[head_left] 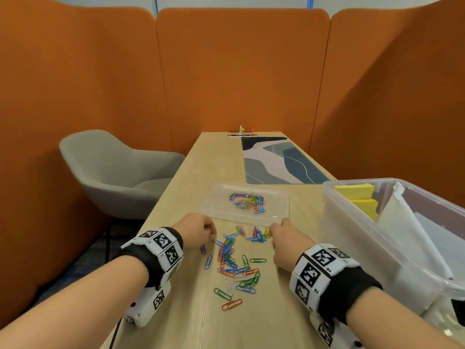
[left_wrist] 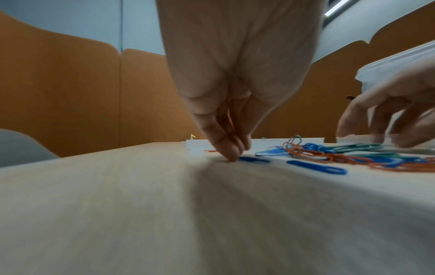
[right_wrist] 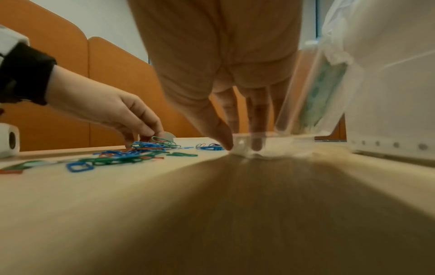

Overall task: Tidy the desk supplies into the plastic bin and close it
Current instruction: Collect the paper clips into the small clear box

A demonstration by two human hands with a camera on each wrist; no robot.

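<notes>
Colourful paper clips [head_left: 232, 258] lie on the desk [head_left: 181, 197] between two hands.
Left hand [head_left: 198, 229] has its fingertips bunched, pinching down by a blue clip [left_wrist: 254, 159]. Right hand [head_left: 286, 238] grips the near corner of the clear tray [head_left: 281, 197], thumb outside, fingers inside. The big plastic bin [head_left: 352, 222] stands open just right of it.

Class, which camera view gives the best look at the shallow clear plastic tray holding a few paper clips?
The head view: the shallow clear plastic tray appears whole from above, clips inside. The right wrist view shows only its near corner under the right hand's fingers. The left wrist view shows a blurred edge.
</notes>
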